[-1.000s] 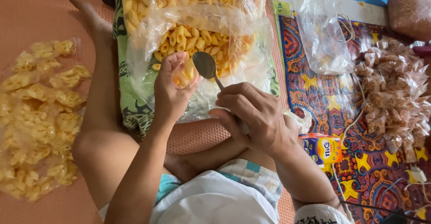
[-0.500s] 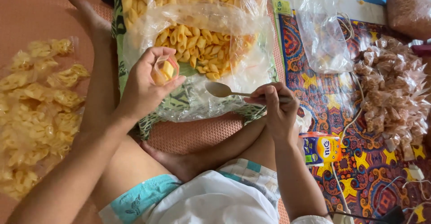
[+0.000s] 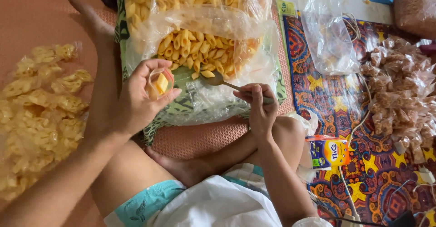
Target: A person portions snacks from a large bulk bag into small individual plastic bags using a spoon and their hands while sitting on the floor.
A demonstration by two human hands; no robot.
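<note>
My right hand [image 3: 260, 106] grips the spoon [image 3: 227, 82], bowl pointing left toward the small bag [image 3: 160, 82] my left hand [image 3: 136, 99] pinches

The single head camera looks steeply down, close over the lap and floor mat [image 3: 204, 138].

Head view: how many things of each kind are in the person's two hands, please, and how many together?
Small clear bags, with yellow snack pieces inside: 1, small bag in the left hand
Metal spoons: 1, spoon in the right hand, its bowl at the yellow snacks in the big open bag
Total in the hands: 2
</note>
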